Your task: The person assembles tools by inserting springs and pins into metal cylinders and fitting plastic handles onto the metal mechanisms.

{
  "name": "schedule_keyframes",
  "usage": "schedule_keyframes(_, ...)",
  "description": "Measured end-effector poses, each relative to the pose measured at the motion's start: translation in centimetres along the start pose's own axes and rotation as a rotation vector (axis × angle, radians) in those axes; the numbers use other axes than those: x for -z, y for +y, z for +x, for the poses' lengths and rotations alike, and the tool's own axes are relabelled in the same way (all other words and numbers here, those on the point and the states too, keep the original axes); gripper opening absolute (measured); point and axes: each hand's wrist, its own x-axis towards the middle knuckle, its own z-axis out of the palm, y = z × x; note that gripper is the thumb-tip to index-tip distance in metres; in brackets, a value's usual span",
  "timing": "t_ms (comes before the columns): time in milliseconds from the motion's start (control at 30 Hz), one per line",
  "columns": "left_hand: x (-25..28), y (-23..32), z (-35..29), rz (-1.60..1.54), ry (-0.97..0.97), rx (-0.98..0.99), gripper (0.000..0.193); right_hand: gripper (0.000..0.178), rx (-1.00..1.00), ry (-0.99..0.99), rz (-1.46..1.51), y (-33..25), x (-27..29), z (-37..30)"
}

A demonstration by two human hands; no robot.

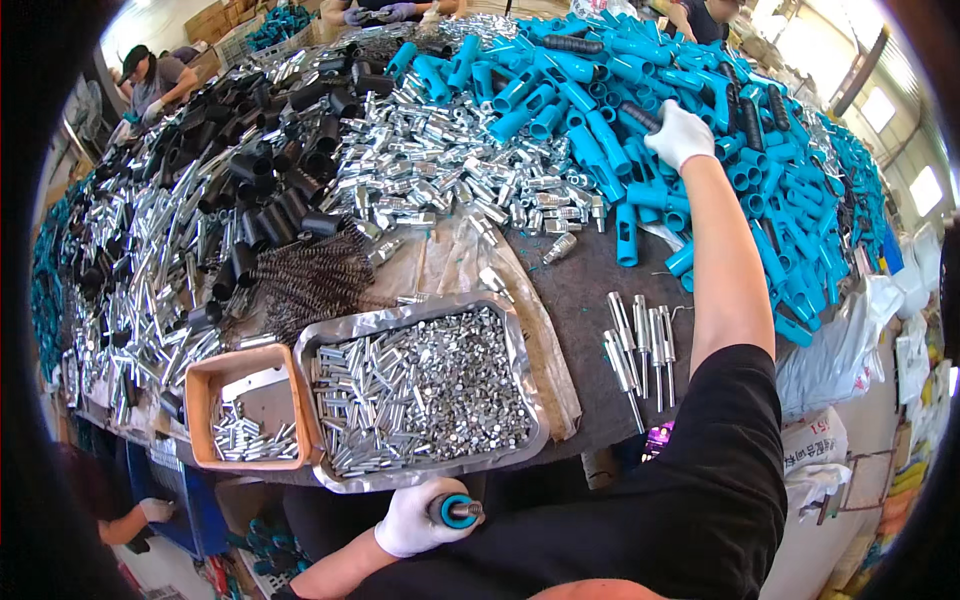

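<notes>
My left hand [418,520], in a white glove, is closed around a dark tool handle [460,511] with a blue ring and a metal tip, in front of the table edge. My right hand [683,137], also gloved in white, reaches far over the heap of blue plastic tool housings [625,60]. Its fingers close on the end of a black ribbed grip [640,117] lying among them. Left of the housings spreads a pile of shiny metal fittings [450,160].
A metal tray [540,425] of small pins and slugs stands at the front, beside an orange bin [195,440] of pins. Several metal shafts [640,345] lie right of them. Black sleeves [270,220] and springs [315,275] cover the left. Co-workers [160,80] work around the table.
</notes>
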Motion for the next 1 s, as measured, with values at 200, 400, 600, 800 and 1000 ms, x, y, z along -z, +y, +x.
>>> schedule_keyframes(200,-0.5,0.8,-0.2,-0.058,0.055,0.028,0.031,0.051,0.126,0.166,0.948,1.8,7.2,-5.8)
schedule_keyframes(400,-0.2,1.7,-2.4,-0.127,0.058,0.072,0.036,0.073,0.607,-0.156,1.425,-6.6,13.2,-24.0)
schedule_keyframes(600,-0.6,3.0,-5.8,-0.103,0.063,0.038,0.031,0.081,0.582,-0.454,1.465,-8.7,13.9,-33.4)
schedule_keyframes(800,-1.0,2.7,-9.5,-0.062,0.034,0.045,0.034,0.082,0.741,-0.466,1.458,-10.0,15.0,-36.6)
schedule_keyframes(1000,-0.4,4.0,-11.3,-0.401,-0.194,0.213,0.030,0.081,0.760,-0.558,1.503,-9.6,15.3,-38.6)
